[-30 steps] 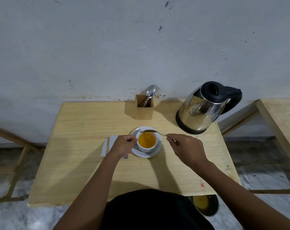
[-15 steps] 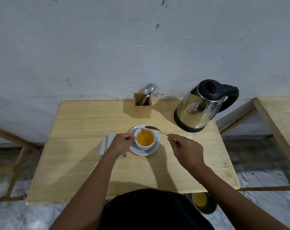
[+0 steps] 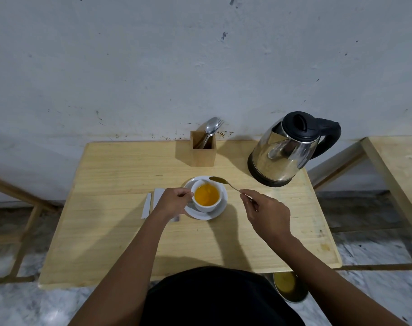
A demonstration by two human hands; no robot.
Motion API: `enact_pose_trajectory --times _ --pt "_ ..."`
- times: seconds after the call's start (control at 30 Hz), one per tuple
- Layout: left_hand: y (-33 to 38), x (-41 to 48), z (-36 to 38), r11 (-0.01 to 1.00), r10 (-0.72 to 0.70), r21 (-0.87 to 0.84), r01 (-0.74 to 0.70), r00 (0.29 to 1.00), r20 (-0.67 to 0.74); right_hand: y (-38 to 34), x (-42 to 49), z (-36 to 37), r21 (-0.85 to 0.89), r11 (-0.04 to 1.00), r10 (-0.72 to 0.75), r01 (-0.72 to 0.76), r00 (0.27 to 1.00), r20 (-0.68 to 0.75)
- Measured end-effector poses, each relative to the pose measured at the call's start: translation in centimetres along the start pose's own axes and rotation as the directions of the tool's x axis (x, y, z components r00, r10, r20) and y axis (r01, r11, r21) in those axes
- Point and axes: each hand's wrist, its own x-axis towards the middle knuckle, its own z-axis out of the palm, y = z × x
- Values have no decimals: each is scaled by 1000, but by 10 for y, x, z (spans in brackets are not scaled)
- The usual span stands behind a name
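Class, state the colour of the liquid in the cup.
The liquid in the cup is orange-yellow; head view.

Moved the spoon (image 3: 224, 183) away from the cup (image 3: 207, 207) with the right hand (image 3: 268, 212). A second ago, held its round end right over the far side of the tea (image 3: 206, 195). Half a second later, slid that end to the cup's far right edge. By now, got it past the cup and out over the far right rim of the saucer (image 3: 200, 216), on the kettle (image 3: 282, 156) side. Turned the spoon a little, so the round end pointed more toward the wall. Shifted the right hand only a tiny bit. Could not tell if the round end touched the saucer.
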Motion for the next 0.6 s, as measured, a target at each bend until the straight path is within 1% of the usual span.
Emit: enact_pose_trajectory --times 0.1,0.23,0.37,0.43,0.5,0.6 --pt "1 -1 0 1000 -1 6 1 1000 -2 0 -5 1 28 999 19 -19 1000 22" --pt "2 -2 0 1000 0 1 0 1000 -2 0 -15 2 84 994 59 -67 994 93" --pt "3 -2 0 1000 -7 0 7 1000 -4 4 -18 0 117 980 146 -160 982 122" --pt "3 -2 0 1000 -13 -6 13 1000 -5 6 -19 -2 190 958 187 -215 971 152" --pt "4 -2 -1 1000 -18 -2 18 1000 -1 9 -20 -4 320 896 244 -308 943 225" --pt "5 -3 -1 1000 -19 -1 19 1000 6 13 -20 -5 520 710 354 -475 879 320"
